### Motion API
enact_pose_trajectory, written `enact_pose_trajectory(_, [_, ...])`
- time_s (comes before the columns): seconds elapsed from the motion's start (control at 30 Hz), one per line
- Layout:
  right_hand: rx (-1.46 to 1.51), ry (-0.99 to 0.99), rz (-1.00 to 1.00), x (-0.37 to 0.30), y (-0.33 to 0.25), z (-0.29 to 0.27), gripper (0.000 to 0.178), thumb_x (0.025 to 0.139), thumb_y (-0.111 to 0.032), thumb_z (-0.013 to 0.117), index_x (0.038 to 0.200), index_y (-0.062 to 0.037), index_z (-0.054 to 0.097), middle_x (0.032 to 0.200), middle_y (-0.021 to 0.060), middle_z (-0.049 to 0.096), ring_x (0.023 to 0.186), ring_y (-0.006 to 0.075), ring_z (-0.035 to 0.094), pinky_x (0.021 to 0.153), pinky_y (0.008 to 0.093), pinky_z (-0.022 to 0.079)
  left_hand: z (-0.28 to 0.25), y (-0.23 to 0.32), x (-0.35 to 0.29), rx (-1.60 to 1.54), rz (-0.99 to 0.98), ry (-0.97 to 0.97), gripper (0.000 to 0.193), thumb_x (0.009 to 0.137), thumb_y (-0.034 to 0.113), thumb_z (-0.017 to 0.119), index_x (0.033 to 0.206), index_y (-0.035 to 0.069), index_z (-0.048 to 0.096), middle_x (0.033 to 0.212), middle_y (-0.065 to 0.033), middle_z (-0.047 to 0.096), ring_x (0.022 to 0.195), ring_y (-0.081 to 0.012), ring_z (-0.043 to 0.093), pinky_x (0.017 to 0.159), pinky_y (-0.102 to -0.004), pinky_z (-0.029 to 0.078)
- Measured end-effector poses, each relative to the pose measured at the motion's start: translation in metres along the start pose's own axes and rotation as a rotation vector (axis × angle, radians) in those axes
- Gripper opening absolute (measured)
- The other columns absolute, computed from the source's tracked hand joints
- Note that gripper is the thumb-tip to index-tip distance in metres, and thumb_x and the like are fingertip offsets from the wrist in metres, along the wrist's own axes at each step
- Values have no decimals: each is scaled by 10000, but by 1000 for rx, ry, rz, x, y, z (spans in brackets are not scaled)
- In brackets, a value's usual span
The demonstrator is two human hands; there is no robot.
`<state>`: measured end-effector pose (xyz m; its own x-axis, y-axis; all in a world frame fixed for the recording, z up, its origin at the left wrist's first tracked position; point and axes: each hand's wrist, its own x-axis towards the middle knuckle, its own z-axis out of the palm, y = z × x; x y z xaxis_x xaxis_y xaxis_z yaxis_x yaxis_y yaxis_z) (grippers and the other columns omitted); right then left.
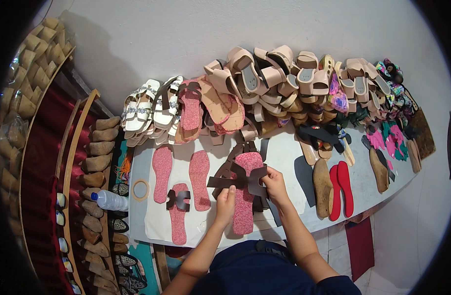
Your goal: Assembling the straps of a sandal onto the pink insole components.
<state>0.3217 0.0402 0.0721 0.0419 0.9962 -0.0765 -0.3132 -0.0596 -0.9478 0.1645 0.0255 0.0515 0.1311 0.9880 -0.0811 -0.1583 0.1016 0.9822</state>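
Brown strap (255, 186) spans the pink patterned sole (243, 216) near the six o'clock edge of the counter (364, 189); the grip of the left hand (225, 205) clamps the strap's nine o'clock side, that of the right hand (275, 186) its three; uneven tugging could set it crooked.

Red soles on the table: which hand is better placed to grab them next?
Probably the right hand: it is nearer the red soles than the left hand. Both hands hold the brown strap, so the right would let go first.
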Motion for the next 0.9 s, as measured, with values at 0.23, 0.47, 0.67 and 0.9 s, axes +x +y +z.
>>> enact_pose_trajectory(0.23, [-135, -54, 3, 2, 1, -1, 168, 816, -129, 495, 919, -11, 555, 733, -31, 524, 647, 28, 444, 548, 168, 352, -4, -14, -3, -101, -84, 54, 275, 888, 226, 378, 1006, 0, 482, 946, -17, 500, 863, -53, 417, 789, -211, 326])
enact_pose_trajectory(0.47, [-769, -74, -109, -14, -28, -2, 369, 794, -226, 473, 1100, -19, 459, 915, 88, 541, 921, 210, 499, 933, 449, 243, -9, -15, 0, -263, -129, 169, 277, 890, 207, 368, 1056, 5, 460, 1010, -39, 493, 921, -86, 438, 835, -243, 328])
enact_pose_trajectory(0.67, [-1442, 83, -442, -38, -34, 9, 562, 650, -244, 564, 1145, -24, 417, 1093, 171, 390, 1106, 342, 301, 951, 546, 131, -1, 3, 1, -206, -50, 232, 256, 890, 211, 368, 1016, 17, 475, 951, -24, 501, 891, -78, 441, 822, -246, 334])
enact_pose_trajectory(0.9, [-1394, 229, -373, -33, -17, 13, 467, 635, -28, 531, 1100, -33, 487, 882, 139, 483, 817, 273, 502, 710, 371, 422, -1, -13, 6, -176, -63, 242, 246, 892, 232, 364, 911, 29, 501, 846, -3, 506, 776, -58, 442, 746, -238, 355])
